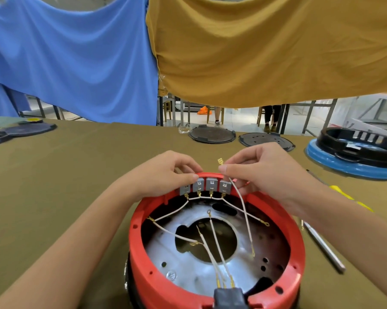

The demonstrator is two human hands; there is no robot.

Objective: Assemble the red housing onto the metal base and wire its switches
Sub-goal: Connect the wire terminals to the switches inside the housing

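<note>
While the red housing (217, 253) already sits over the metal base (188, 264) near the counter's (76, 175) front edge, with short leads plugged under its four grey switches (206, 186), the wiring looks only partly done, since several white wires (243, 215) lie loose inside. The left hand (165, 172) pinches the housing's far rim by the switches, and the right hand (261, 170) pinches a wire with a free brass terminal (220, 161). Black discs (212, 134), a blue-rimmed unit (353, 152) and a metal tool (324, 248) lie well apart, blocking nothing.

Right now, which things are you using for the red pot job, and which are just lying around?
In use: red housing, metal base, grey switches, white wires, left hand, right hand.

Lying about: two black discs, blue and black unit, yellow-handled screwdriver, metal rod.
</note>
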